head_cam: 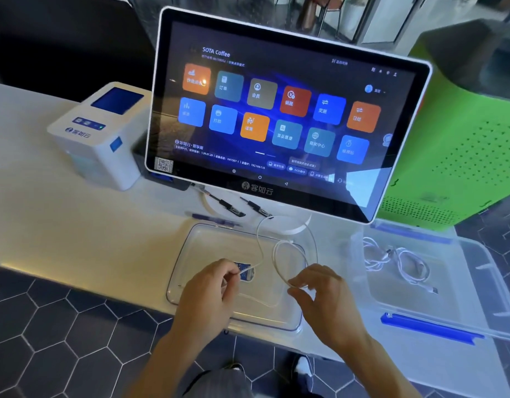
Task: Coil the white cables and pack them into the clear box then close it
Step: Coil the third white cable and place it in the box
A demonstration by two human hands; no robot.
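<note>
White cable (288, 254), the one being coiled, hangs between the two hands above the clear lid (190, 254): a loop of it stands up from the fingers of the right hand (319, 291), and a single strand runs from that loop up past the touchscreen's foot and back down to the fingers of the left hand (216, 285).

Beyond the fingers, the desk (47, 219) carries everything, a pale surface with a dark hexagon-tiled floor showing below its near edge. A touchscreen terminal (276, 110) tilts over the far side, lit with coloured tiles. Right of it stands a green perforated case (463, 145). Left of it sits a white receipt printer (104, 133) with blue trim.

To the right of the right fingers lies the clear box (477, 282), open, with blue latches (429, 328) on its near and far rims. Inside it rest more white cables (397, 262), loosely coiled on the bottom. The lid lies flat directly under both hands, a small blue label (246, 272) showing just beside the left fingers.

Left fingers are curled, thumb and forefinger pinching the strand. Right fingers pinch the bottom of the loop between thumb and fingertips, the other fingers half bent.

Past the lid, near the screen's foot, lie two dark pens (228, 205) and a blue pen (213, 221).
</note>
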